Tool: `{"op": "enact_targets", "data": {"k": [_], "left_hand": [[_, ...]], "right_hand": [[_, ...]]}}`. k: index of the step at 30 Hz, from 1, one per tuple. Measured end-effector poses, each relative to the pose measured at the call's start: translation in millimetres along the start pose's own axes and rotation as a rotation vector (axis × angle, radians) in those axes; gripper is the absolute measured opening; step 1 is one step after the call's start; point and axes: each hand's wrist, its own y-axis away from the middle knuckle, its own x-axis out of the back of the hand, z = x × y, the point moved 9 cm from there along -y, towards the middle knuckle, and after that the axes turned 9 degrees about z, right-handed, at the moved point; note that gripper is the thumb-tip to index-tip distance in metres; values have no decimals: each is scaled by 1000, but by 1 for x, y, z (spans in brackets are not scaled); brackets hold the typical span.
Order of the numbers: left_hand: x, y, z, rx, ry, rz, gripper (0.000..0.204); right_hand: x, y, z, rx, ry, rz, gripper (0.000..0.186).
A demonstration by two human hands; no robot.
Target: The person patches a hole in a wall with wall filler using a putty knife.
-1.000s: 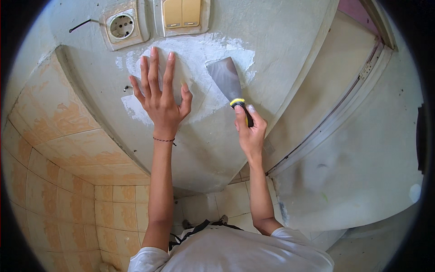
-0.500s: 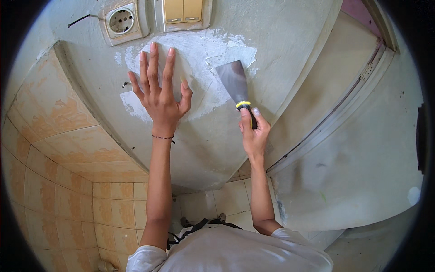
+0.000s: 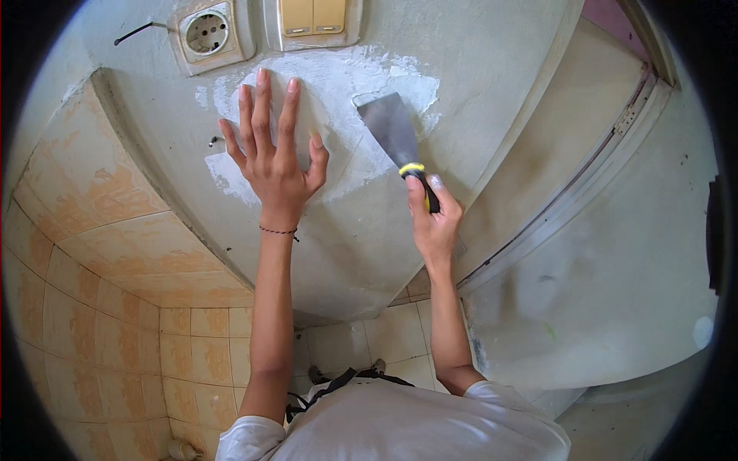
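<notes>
My left hand (image 3: 273,165) rests spread with fingertips on the grey wall (image 3: 503,84), over the left part of a white, roughly coated patch (image 3: 346,77). My right hand (image 3: 432,223) grips the black-and-yellow handle of a putty knife (image 3: 388,127), whose wide metal blade lies at the patch's right part, angled up to the left. Just above the patch are a round socket (image 3: 206,34) in a square surround and a yellowish double switch (image 3: 311,17). A small metal fixing (image 3: 215,141) pokes out left of my left hand.
Orange-beige tiles (image 3: 115,230) line the left and lower-left wall. A dark bent wire (image 3: 138,34) sticks out left of the socket. At right are a door frame (image 3: 642,104) and a grey wall (image 3: 592,292). Below, my feet (image 3: 378,367) stand on the tiled floor (image 3: 400,338).
My left hand has moved slightly upward in view. The putty knife shifted right and down, then back up and left along the patch's right part, still in my right hand.
</notes>
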Motion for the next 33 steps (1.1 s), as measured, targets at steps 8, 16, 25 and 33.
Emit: {"op": "enact_targets", "data": {"k": [8, 16, 25, 33], "left_hand": [[1, 0, -1, 10, 2, 1, 61], [-1, 2, 0, 12, 12, -12, 62], [-2, 1, 2, 9, 9, -5, 60], [-1, 1, 1, 7, 12, 1, 61]], "right_hand": [[0, -3, -3, 8, 33, -17, 21], [-5, -1, 3, -41, 0, -20, 24], [-2, 1, 2, -40, -14, 1, 23], [1, 7, 5, -52, 3, -13, 22]]}}
